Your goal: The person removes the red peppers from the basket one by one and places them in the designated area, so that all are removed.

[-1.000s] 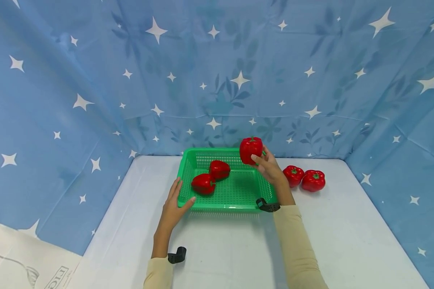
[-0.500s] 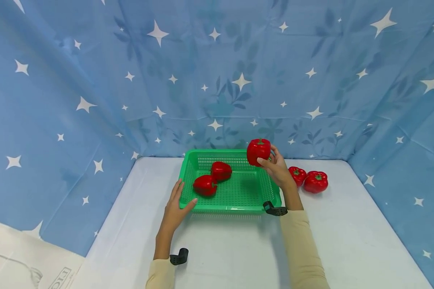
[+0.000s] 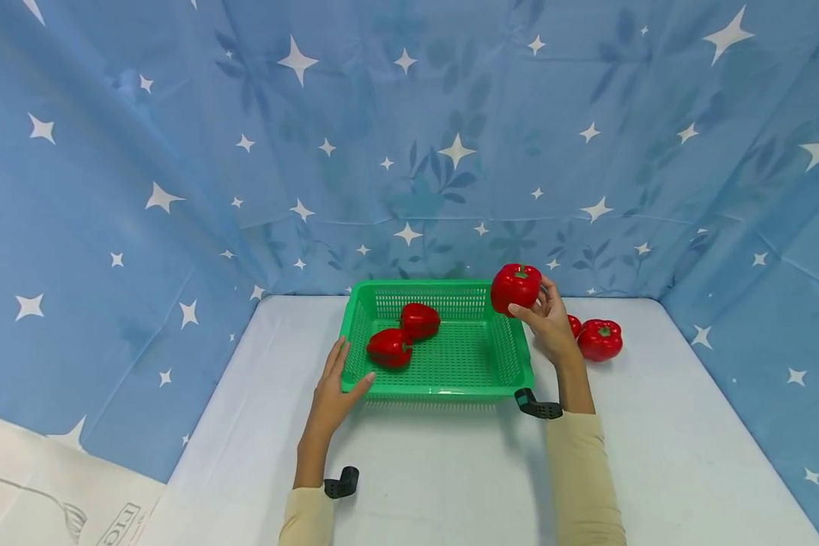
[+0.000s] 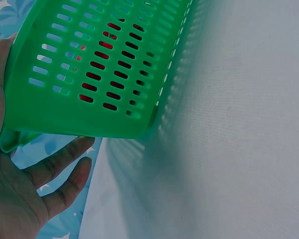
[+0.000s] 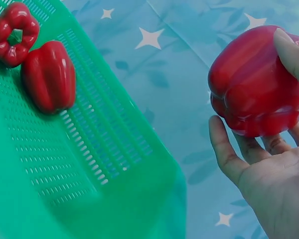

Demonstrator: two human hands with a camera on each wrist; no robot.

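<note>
My right hand (image 3: 553,326) holds a red bell pepper (image 3: 513,290) in the air over the right rim of the green basket (image 3: 444,392). In the right wrist view the thumb lies on one side of this pepper (image 5: 254,82) and the fingers are under the other. Two more red bell peppers lie inside the basket, one nearer (image 3: 387,349) and one farther back (image 3: 420,321). My left hand (image 3: 329,402) rests at the basket's front left corner. Its fingers are spread and fairly straight in the left wrist view, right at the rim.
Right of the basket, a red bell pepper (image 3: 600,340) sits on the white table (image 3: 444,478). Another pepper (image 3: 575,324) beside it is partly hidden by my right hand. A blue star-patterned curtain (image 3: 409,152) rises behind the table and along its sides.
My right hand has moved rightward with the held bell pepper, from above the basket's inside to its right rim. The left hand stays at the corner.
</note>
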